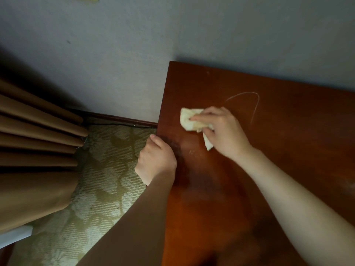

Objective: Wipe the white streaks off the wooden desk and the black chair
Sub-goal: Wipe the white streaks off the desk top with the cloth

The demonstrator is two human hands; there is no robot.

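A thin white streak (257,106) looped across the desk (288,150) near its back edge, not yet wiped. Just left of it, the right hand (222,131) pinched a crumpled cream cloth (189,120) and pressed it to the wood. The left hand (155,160) curled over the desk's left edge, gripping it. No chair was in view, so most of the job seemed left. Carpet (107,169) and a curtain (38,141) lay left of the desk.
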